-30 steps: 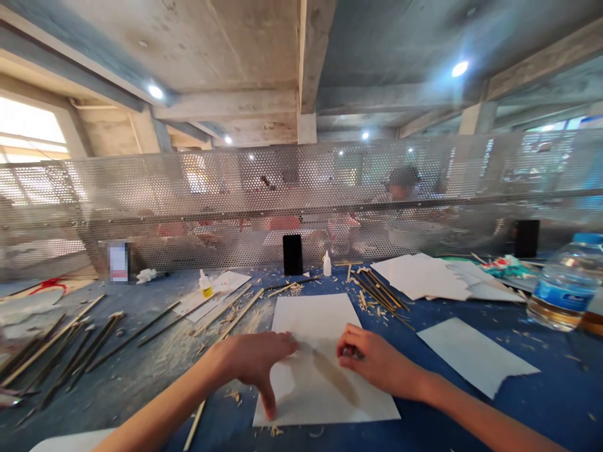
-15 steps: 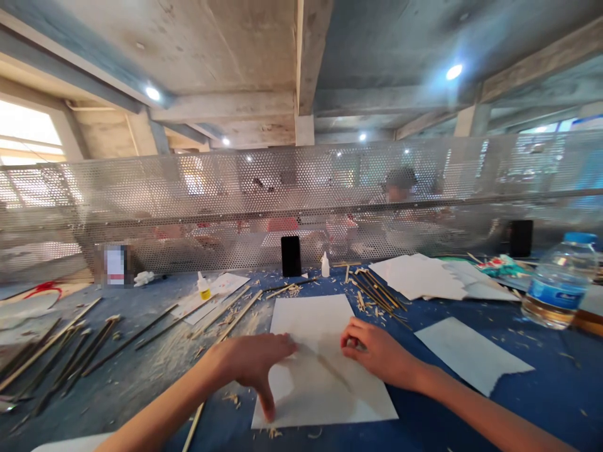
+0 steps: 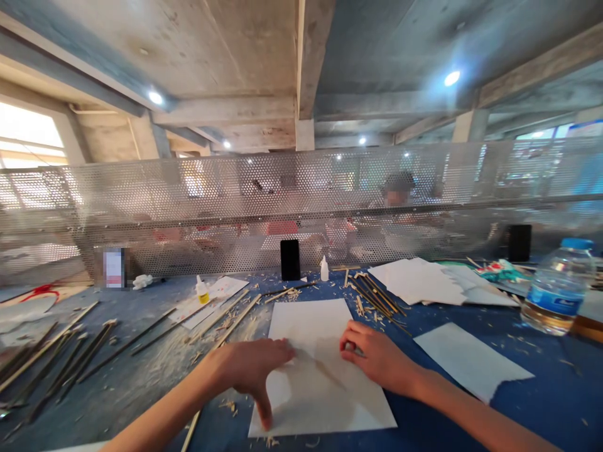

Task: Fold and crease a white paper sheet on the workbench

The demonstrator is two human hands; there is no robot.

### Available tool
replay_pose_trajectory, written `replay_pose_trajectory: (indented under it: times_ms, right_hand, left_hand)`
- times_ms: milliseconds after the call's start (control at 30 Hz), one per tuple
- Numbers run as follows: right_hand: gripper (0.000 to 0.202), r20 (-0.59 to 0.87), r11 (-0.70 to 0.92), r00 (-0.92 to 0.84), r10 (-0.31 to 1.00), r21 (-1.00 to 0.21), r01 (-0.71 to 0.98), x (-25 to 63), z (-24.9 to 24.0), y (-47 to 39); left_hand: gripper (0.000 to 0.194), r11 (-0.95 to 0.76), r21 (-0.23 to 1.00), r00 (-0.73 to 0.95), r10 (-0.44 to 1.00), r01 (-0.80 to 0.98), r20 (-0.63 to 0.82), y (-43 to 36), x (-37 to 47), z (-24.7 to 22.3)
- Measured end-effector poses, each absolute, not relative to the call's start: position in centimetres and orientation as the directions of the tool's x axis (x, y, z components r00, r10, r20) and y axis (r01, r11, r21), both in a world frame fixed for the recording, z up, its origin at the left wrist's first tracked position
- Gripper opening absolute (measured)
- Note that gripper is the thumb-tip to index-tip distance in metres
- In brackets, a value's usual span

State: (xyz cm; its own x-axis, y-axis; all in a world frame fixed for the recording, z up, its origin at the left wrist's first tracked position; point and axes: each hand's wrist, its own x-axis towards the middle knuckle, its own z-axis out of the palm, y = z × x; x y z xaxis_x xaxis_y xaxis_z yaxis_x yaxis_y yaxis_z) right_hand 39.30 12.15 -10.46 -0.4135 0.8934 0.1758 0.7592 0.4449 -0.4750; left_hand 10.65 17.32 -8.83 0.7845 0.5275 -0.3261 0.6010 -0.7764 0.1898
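A white sheet of paper [image 3: 311, 333] lies on the blue table in front of me, with a faint brownish streak near its middle. My left hand [image 3: 257, 370] rests on the sheet's left side, thumb and fingers spread wide and holding nothing. Over the right edge of the sheet is my right hand [image 3: 372, 351], its fingers curled together. Whatever those fingers may hold is hidden or too small to name.
Dark sticks [image 3: 89, 351] lie at the left, more sticks [image 3: 377, 292] behind the sheet. Glue bottles [image 3: 324, 270], a black phone [image 3: 290, 260], stacked paper [image 3: 417, 281], a torn sheet [image 3: 471, 358] and a water bottle [image 3: 556, 292] stand or lie around. A perforated metal screen [image 3: 226, 213] closes the back.
The whole view has shifted slightly, so the table appears a little lower. Both hands keep nearly the same places on the sheet, the right one with its fingers curled slightly differently.
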Motion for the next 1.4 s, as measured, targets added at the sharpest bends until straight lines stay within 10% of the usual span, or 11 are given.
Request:
replay_pose_trajectory:
  times_ms: [1400]
  right_hand:
    - [0.009,0.151,0.436,-0.42,0.895,-0.501,0.748,39.38,-10.46,12.2]
  left_hand:
    - [0.102,-0.789,0.207,0.807,0.518,0.579,-0.284,17.38,10.51,-9.05]
